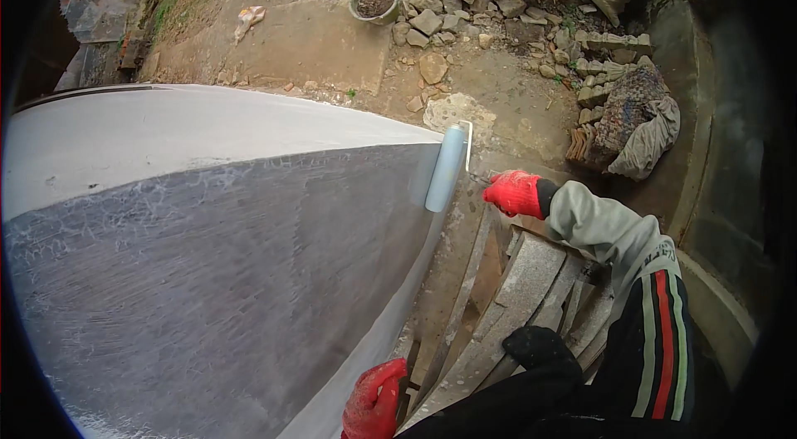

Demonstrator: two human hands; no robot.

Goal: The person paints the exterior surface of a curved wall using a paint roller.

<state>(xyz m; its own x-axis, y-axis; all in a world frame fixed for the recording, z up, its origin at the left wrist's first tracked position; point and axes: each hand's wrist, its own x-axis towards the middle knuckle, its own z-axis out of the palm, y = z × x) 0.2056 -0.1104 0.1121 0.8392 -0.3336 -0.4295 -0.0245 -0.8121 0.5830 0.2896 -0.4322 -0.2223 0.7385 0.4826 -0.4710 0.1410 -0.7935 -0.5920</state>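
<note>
Evidently, the gloved right hand [513,194] is gripping the paint roller [446,169] by its handle, fingers curled closely around it, while the roller is standing at the right edge of the grey wall [207,273], where the white band [124,136] is tapering off; whether it is pressing on the surface is hard to tell. The left hand [374,402] is sitting low beside the wall's near edge, fingers partly bent, and whether it is holding anything isn't showing. So close to the edge, a sideways slip could be carrying the roller off the surface, and the uneven planks [523,273] below could be upsetting anyone's footing by shifting. The roller is looking slim and pale blue, its thin white frame bending around toward the handle.
</note>
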